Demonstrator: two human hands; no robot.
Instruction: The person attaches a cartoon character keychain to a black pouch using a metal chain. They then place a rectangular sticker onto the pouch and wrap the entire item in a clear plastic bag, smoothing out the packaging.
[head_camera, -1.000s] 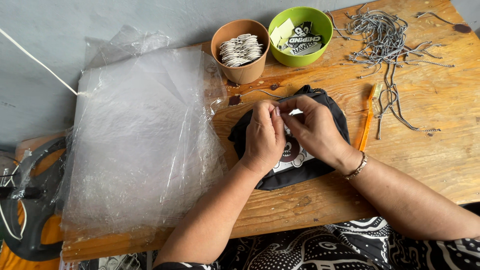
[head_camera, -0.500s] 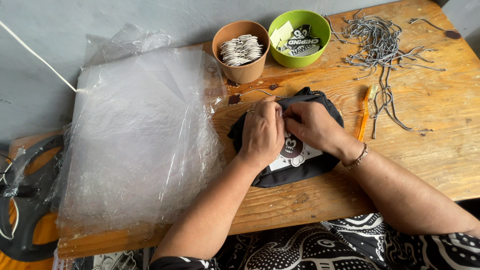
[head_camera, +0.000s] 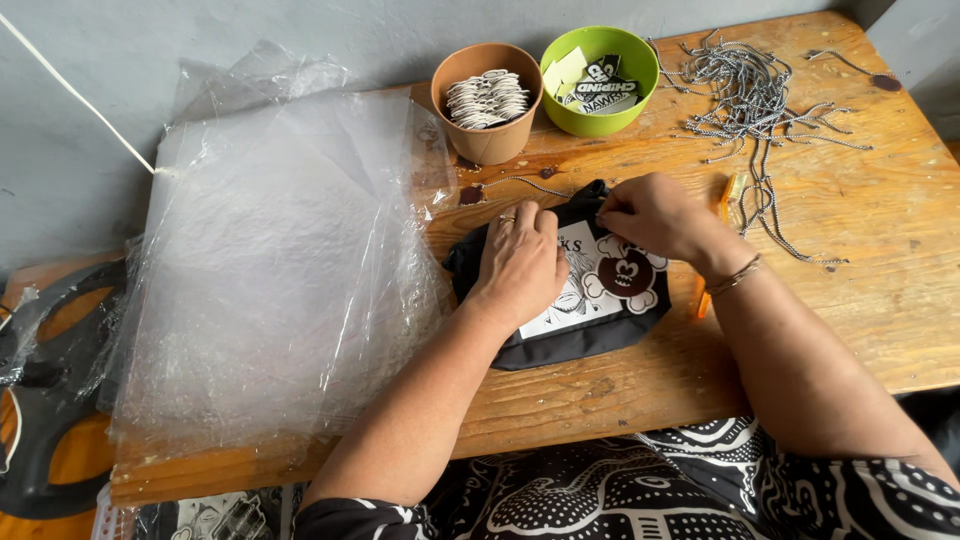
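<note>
A black folded garment (head_camera: 590, 335) with a white printed panel showing a dark cartoon figure lies flat near the middle of the wooden table (head_camera: 880, 270), and both hands are on it. At about ten o'clock from it stands a round brown cup (head_camera: 487, 135) packed with small white tags on edge, and just beside that, at about twelve o'clock from the garment, a lime-green bowl (head_camera: 600, 115) holding black-and-white printed stickers and a pale yellow slip. A loose tangle of grey cords (head_camera: 760, 90) spreads at one to two o'clock, well apart from the bowls. A thick stack of clear plastic bags (head_camera: 270, 270) covers the table at nine o'clock, its near edge touching the garment. A slim orange tool (head_camera: 728, 190) lies at three o'clock, partly hidden behind the wrist, which wears a thin bracelet (head_camera: 738, 275). The left hand (head_camera: 520, 265) rests palm down on the garment's left half, fingers close together and slightly curled, a ring on one of them, pressing the cloth flat. The right hand (head_camera: 655, 215) sits at the garment's upper edge, its fingers narrowed into a pinch on the black fabric there; what, if anything, lies between the fingertips cannot be made out.
</note>
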